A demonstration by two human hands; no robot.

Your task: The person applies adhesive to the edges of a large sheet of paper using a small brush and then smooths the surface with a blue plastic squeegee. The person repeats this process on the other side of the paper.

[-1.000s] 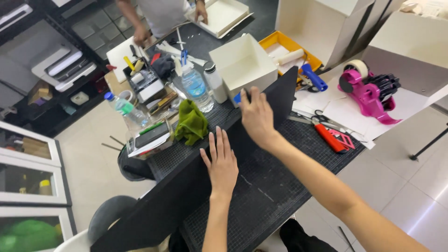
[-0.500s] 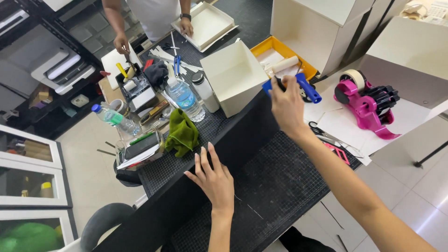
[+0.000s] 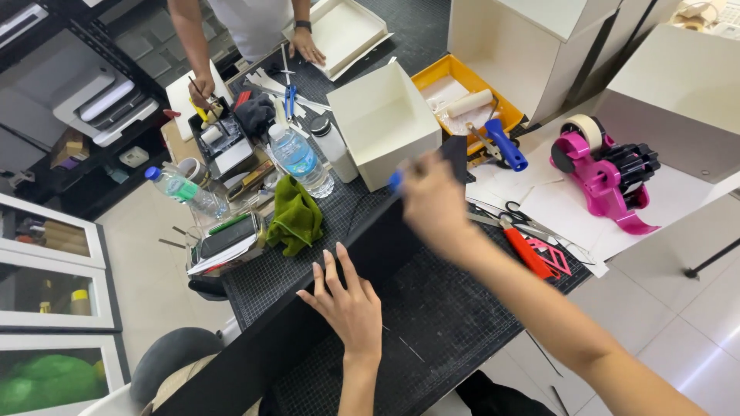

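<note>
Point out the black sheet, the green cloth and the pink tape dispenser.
black sheet (image 3: 308, 323), head view, bare middle left of the flat hand
green cloth (image 3: 296, 217), head view, centre of the folds
pink tape dispenser (image 3: 597, 173), head view, pink body

head camera, looking steeply down, worktable (image 3: 432, 339) close

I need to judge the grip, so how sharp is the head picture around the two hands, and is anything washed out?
Head view: the right hand is smeared by motion blur, so its grip on the small blue thing cannot be read; the left hand, flat on the black sheet, is sharp; the white boxes at upper right are bright, nearly washed out; edges bow from a wide lens.
</note>
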